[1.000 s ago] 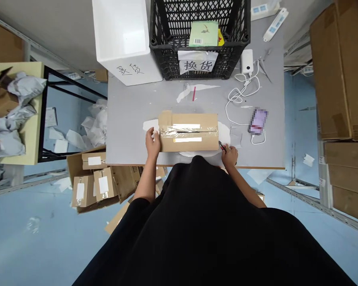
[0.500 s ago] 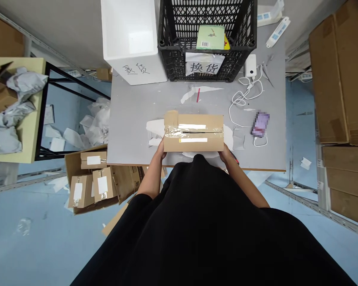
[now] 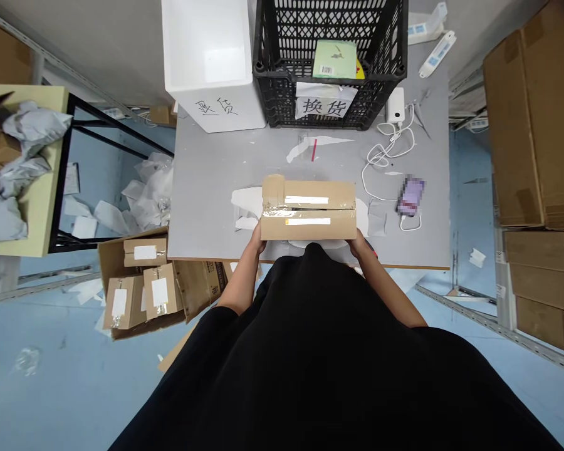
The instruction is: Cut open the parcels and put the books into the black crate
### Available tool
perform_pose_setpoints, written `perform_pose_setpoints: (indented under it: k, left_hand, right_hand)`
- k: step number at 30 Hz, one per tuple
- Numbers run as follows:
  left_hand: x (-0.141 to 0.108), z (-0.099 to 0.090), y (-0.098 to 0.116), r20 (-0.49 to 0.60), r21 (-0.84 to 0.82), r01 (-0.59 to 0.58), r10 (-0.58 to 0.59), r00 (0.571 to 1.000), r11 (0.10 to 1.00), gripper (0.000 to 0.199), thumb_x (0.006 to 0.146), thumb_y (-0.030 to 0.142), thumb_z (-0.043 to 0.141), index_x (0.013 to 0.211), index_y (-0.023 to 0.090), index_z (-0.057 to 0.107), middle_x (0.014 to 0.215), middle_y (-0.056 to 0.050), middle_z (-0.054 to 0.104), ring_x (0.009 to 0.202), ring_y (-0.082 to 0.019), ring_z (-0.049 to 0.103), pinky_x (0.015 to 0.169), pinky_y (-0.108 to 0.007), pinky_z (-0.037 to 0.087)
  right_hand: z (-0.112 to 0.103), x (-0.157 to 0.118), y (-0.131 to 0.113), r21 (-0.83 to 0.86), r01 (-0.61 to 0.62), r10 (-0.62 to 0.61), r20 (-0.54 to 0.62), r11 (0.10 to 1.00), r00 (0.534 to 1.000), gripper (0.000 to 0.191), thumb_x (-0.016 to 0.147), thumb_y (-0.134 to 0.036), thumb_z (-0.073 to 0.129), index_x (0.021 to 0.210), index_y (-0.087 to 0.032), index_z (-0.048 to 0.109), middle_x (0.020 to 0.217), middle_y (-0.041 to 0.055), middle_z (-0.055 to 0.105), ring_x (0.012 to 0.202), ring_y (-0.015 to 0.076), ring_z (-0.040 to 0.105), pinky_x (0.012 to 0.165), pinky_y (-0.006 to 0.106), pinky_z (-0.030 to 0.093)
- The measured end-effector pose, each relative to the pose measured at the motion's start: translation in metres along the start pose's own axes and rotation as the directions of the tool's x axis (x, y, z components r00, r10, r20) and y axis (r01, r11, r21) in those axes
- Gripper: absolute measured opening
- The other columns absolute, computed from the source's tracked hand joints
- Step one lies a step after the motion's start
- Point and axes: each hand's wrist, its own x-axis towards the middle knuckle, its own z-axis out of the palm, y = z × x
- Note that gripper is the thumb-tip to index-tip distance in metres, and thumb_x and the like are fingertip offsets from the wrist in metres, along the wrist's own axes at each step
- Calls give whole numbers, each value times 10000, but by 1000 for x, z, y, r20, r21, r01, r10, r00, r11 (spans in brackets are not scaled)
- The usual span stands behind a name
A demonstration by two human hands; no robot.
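A taped cardboard box [image 3: 309,210] lies on the grey table [image 3: 207,181], with clear tape along its centre seam and white strips on top. My left hand [image 3: 258,241] grips the box's near edge. My right hand [image 3: 360,245] holds the opposite near corner. A small red-and-black box cutter [image 3: 372,250] shows just past my right hand, mostly hidden by it. White paper scraps [image 3: 247,203] lie beside the box's left end.
A black plastic crate [image 3: 329,62] and a white foam box [image 3: 211,62] stand at the table's far side. A power bank [image 3: 395,104] with white cable and a pixelated phone [image 3: 410,196] lie right. An open carton of small boxes [image 3: 141,282] sits below the table's near-left edge.
My left hand has moved from the box's left end to its near edge. My right hand has moved in against the box, carrying the cutter. The view has shifted slightly.
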Motion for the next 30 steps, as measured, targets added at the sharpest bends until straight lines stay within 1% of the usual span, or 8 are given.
perform_pose_setpoints:
  k: [4,9,14,18,21,24,27,30]
  left_hand:
    - [-1,-4,-2,11,26,0,0,1000,1000,359,892,427,601,1124,172,703,1014,-39,778,1054,-230,701,972,-332,513]
    - [-2,-7,-4,22,43,-11,10,1000,999,361,890,412,586,1132,166,692,1046,-42,774,1055,-227,698,964,-333,513]
    - [-4,-8,-3,11,94,-24,23,1000,995,375,883,436,591,1137,180,694,1093,-45,769,1138,-239,673,1043,-360,481]
    - [-7,-10,0,64,137,-53,45,997,989,420,875,485,607,1175,203,692,1197,-50,745,1221,-247,636,1097,-372,449]
    - [-10,-12,3,125,188,-49,25,992,981,475,871,518,600,1237,226,679,1275,-50,715,1264,-263,609,1098,-382,447]
    - [-15,-17,7,136,278,-48,10,991,959,507,872,531,570,1295,265,655,1345,-45,678,1326,-276,558,1087,-409,450]
    - [-21,-22,13,157,408,-98,36,987,908,501,869,494,561,1324,297,637,1385,-43,652,1369,-272,511,1090,-435,436]
    - [-26,-23,19,221,509,-151,41,975,847,503,865,452,551,1325,266,634,1359,-71,665,1319,-281,540,1077,-472,442]
  right_hand:
    - [0,-7,-2,49,24,-23,-9,999,1000,455,711,-529,557,1014,-212,678,863,32,742,896,204,624,831,329,517]
    - [0,-12,-5,-4,17,-17,7,1000,1000,455,725,-535,543,1025,-223,684,847,26,733,875,198,611,817,325,508]
    - [-5,-11,-2,18,-15,15,-32,1000,999,413,701,-500,594,997,-230,694,835,31,737,877,211,621,803,324,507]
    - [-15,-9,3,28,21,-20,-15,999,1000,430,679,-519,633,994,-234,696,847,20,742,890,198,617,789,300,500]
    - [-24,-6,3,46,18,-16,-35,999,999,384,632,-498,671,900,-224,692,751,-4,715,804,179,598,724,280,491]
    - [-30,-2,-6,16,12,-10,-76,1000,997,320,600,-468,689,771,-198,666,621,-23,647,689,158,558,635,264,466]
    - [-34,-2,-22,-69,-37,31,-78,997,996,242,616,-403,662,699,-178,633,530,-23,578,571,134,513,554,253,445]
    - [-35,-3,-39,-191,-122,107,-86,974,991,147,640,-316,612,682,-175,604,480,-16,538,484,126,497,495,251,453]
